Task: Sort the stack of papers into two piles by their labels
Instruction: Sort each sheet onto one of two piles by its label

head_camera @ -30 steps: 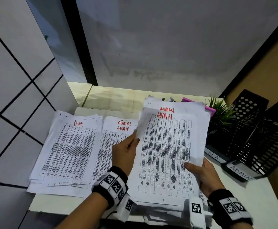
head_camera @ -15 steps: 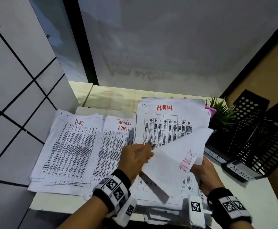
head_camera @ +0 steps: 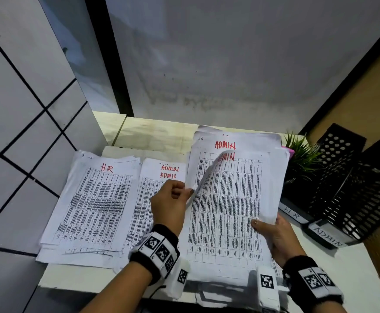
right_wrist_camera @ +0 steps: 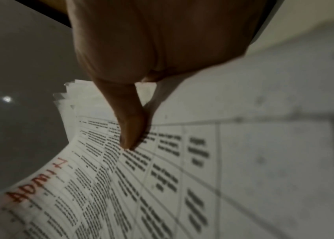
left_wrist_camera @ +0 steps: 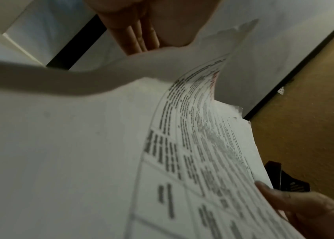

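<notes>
Your left hand [head_camera: 170, 203] pinches the left edge of the top sheet [head_camera: 209, 177] between thumb and curled fingers, and that edge is peeled up and curling over, partly covering the red ADMIN mark at its head. Your right hand [head_camera: 274, 238] grips the unsorted stack [head_camera: 227, 213] at its lower right edge, thumb pressed flat on the printed table on top, fingers underneath and hidden from the head view. The right wrist view shows the thumb [right_wrist_camera: 130, 129] tip down on the table rows, with ADMIN in red near the sheet's far end; the fingers under the paper can't be made out there, probably curled around the stack's edge. The left wrist view is blurred, fingers [left_wrist_camera: 137, 38] behind the curling sheet. The stack sits tilted up toward you over the desk [head_camera: 351, 263]. To its left lie the ADMIN pile [head_camera: 152, 199] and, further left, the HR pile [head_camera: 94, 199], both flat, edges overlapping. At right stand two black mesh trays [head_camera: 351, 195] tagged HR and ADMIN, with a small green plant [head_camera: 301, 152] just behind the stack.
</notes>
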Demonstrator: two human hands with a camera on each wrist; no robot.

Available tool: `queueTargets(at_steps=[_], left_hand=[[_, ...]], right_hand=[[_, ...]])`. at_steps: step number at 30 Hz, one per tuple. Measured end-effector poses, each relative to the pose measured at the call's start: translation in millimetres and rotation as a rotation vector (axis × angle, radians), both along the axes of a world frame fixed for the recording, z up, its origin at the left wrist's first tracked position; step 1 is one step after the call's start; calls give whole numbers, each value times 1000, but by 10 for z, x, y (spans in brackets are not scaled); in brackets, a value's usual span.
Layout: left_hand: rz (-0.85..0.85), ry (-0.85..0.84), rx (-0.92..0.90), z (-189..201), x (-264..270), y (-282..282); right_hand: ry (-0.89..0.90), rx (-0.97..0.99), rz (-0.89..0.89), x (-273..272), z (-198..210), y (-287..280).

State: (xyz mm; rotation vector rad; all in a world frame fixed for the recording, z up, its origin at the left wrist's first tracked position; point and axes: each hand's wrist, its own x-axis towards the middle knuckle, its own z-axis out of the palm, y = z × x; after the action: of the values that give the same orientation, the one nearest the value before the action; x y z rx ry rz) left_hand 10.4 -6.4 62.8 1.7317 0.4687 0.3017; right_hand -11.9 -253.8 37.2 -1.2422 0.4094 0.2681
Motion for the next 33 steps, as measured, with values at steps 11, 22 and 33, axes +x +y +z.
queueTargets(at_steps=[11,22,33], left_hand=[[-131,-339,121,-121,-168,8],[-434,-250,-60,16,-398,-52],[-315,-26,-164,36,-377,-19]], right_hand=[[24,3,-4,8,8,5],[48,38,1,1,40,8],[36,123,-45,-30,52,46]])
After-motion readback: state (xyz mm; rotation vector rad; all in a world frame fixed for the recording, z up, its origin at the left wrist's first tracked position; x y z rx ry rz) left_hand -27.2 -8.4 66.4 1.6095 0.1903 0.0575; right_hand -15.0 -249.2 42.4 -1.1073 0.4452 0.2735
